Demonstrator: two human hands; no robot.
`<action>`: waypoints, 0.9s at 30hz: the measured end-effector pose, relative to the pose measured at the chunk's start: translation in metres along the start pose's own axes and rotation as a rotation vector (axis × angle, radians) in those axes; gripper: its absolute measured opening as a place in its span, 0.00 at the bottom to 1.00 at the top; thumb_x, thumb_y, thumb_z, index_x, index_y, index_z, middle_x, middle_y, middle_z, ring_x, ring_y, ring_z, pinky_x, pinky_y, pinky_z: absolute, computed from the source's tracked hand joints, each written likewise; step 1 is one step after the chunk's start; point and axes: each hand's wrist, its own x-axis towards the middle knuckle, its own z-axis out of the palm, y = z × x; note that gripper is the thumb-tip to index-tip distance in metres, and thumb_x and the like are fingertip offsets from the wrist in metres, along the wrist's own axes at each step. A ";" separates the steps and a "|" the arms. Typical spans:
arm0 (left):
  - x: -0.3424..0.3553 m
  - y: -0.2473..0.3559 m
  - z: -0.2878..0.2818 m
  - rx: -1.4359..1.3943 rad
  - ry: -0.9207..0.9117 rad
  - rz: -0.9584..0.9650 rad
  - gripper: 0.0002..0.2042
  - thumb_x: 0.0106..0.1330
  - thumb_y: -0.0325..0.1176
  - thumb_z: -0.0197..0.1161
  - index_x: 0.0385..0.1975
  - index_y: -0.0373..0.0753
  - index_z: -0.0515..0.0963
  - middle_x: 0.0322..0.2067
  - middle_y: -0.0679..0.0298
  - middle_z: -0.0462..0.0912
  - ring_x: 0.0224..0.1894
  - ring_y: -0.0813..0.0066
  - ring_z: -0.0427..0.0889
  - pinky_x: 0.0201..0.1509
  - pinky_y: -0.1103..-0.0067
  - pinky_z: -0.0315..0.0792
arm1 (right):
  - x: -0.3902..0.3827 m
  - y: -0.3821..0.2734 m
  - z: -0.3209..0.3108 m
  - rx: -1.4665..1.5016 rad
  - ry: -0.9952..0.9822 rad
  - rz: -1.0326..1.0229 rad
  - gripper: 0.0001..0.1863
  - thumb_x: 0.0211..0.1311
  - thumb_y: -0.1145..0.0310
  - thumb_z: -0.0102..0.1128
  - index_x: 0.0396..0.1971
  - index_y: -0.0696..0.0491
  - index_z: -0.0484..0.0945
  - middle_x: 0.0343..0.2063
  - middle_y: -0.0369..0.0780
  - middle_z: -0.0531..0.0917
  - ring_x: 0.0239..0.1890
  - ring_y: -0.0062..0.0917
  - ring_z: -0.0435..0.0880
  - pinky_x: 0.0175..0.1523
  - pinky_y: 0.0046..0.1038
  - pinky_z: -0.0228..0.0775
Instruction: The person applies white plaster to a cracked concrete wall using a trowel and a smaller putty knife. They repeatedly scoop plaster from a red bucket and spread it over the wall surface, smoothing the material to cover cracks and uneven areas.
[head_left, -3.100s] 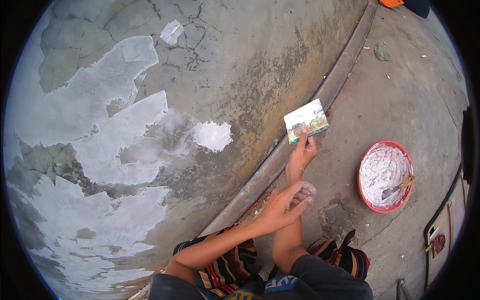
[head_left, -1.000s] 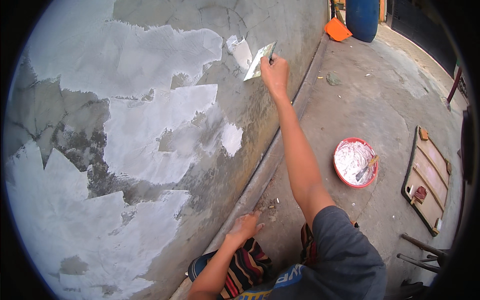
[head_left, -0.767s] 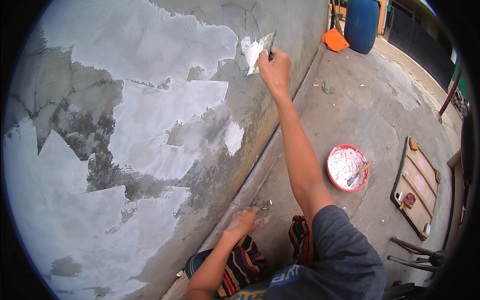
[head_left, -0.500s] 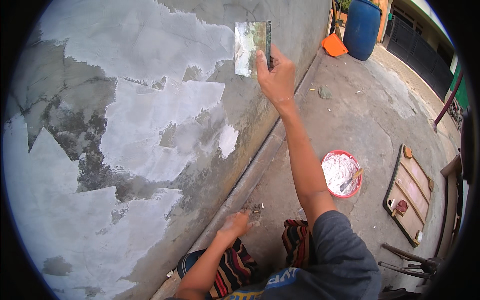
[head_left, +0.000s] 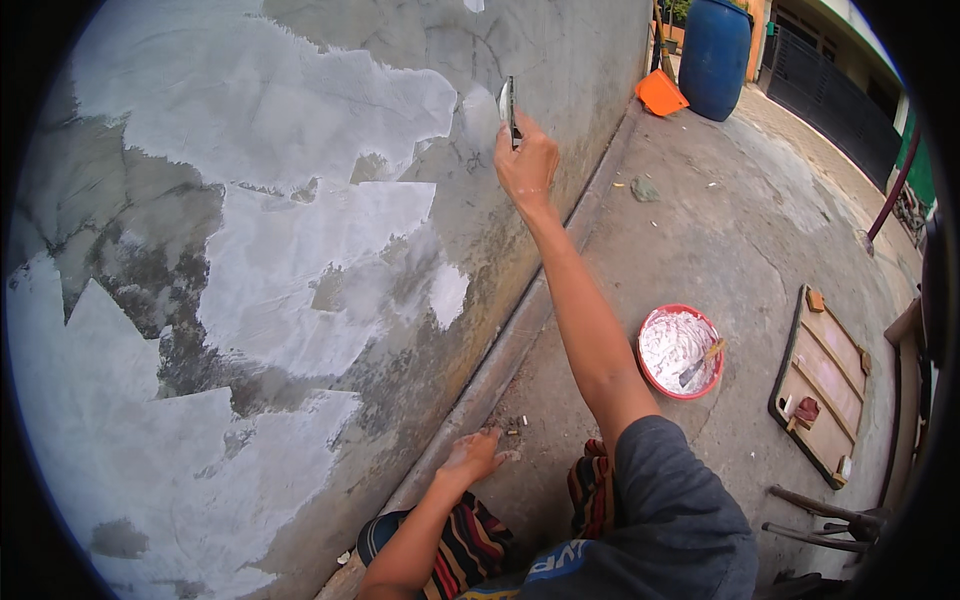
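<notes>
Beside wall [head_left: 585, 85], right hand [head_left: 530, 168] holds blade [head_left: 507, 103] edge-on; bowl [head_left: 655, 386] well apart.

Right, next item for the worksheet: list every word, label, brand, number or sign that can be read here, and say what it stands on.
Dark grey short-sleeved shirt: blue, white and yellow lettering, creased and cut off by the lower edge; no whole word can be read.
Flat rectangular trowel: nearly edge-on, no writing visible.
Tall blue barrel, orange dustpan, round red bowl: none visible.
</notes>
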 end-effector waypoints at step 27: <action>0.000 -0.020 0.002 -0.060 -0.019 -0.079 0.24 0.65 0.47 0.57 0.54 0.36 0.67 0.50 0.47 0.76 0.55 0.49 0.74 0.57 0.59 0.68 | 0.048 0.041 -0.027 0.462 -0.402 -0.057 0.22 0.58 0.83 0.49 0.52 0.51 0.78 0.49 0.39 0.82 0.53 0.22 0.78 0.59 0.23 0.66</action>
